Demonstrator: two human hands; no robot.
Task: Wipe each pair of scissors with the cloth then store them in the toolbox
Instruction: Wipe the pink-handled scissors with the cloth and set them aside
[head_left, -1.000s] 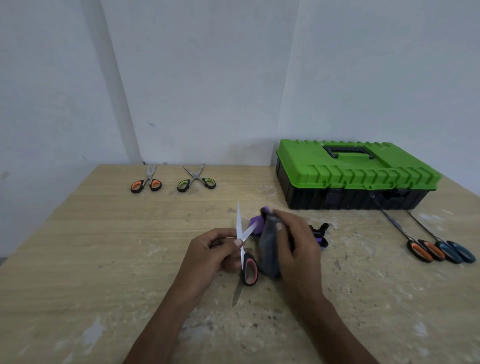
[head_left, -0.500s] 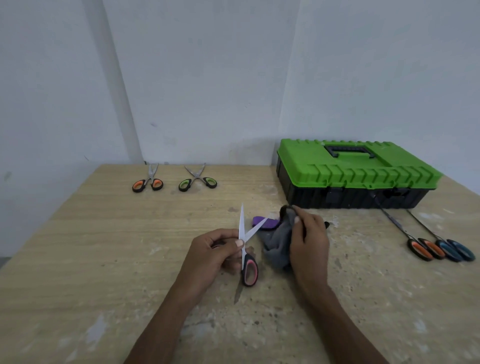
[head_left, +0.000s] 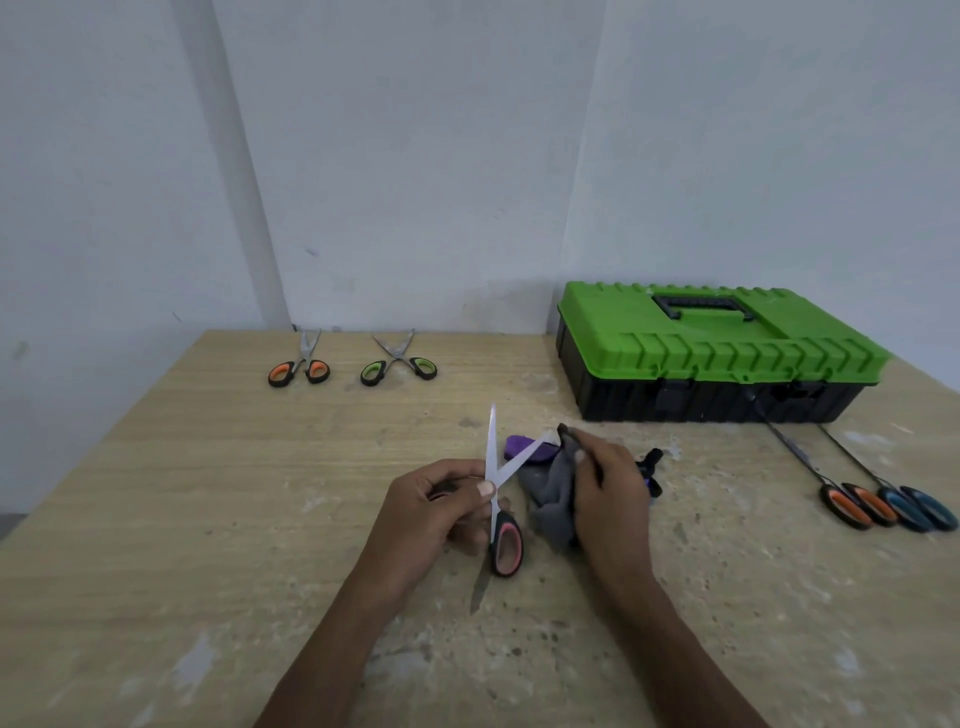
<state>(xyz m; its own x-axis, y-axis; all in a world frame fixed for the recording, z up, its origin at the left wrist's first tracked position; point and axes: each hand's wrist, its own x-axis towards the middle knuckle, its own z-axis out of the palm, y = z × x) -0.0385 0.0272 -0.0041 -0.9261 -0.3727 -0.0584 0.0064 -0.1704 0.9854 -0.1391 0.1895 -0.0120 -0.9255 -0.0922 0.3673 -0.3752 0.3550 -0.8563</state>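
Pink-handled scissors (head_left: 505, 540) pinched at pivot by left hand (head_left: 431, 514).

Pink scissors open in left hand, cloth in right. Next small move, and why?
Probably bring the grey cloth in the right hand onto the right-leaning blade of the pink-handled scissors and pinch it near the pivot. The left hand holds them with blades spread, and the cloth sits just beside that blade, apparently off it.

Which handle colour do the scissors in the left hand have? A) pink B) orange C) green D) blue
A: the scissors gripped by the left hand show a black handle with a pink lining.
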